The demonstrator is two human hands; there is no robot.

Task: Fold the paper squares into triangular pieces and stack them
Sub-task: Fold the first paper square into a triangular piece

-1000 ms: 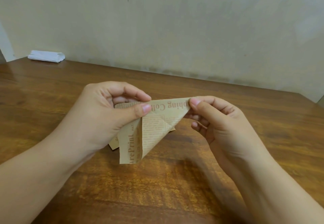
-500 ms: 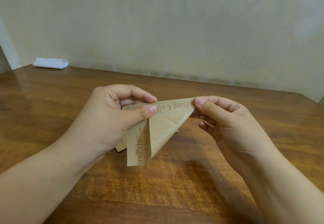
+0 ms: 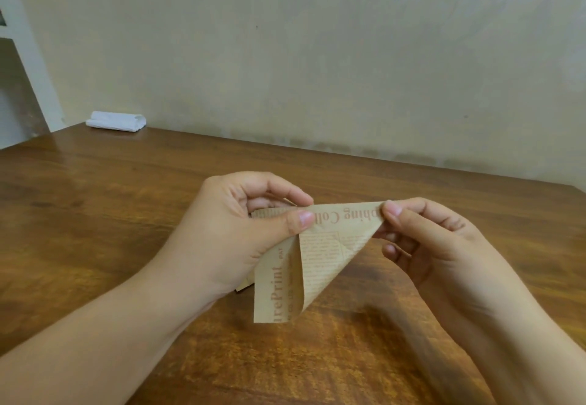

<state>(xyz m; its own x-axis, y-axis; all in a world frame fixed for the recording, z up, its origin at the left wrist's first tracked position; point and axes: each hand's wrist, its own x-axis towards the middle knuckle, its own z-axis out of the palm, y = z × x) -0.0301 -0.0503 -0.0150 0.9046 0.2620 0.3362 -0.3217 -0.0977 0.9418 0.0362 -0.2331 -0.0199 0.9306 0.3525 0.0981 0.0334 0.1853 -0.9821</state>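
Paper square [image 3: 320,247] is hanging in the air above the wooden table [image 3: 126,201], half folded to a triangle, w/ almost no change vs. a sec ago, so the crease is prob. not yet being pressed. Left hand [image 3: 241,233] is pinching its top edge near the middle betw. thumb and forefinger, right hand [image 3: 425,239] is pinching the top right corner, and the sheet is drooping below both grips.

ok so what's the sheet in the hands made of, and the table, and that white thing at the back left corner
The sheet: thin tan kraft-type paper, matte, with newspaper-style print; it holds sharp creases. The table: wood or wood veneer, judging by the visible grain, with a glossy varnish that reflects light. The white thing: looks like folded cloth or tissue, with soft rounded edges; too far to tell which.
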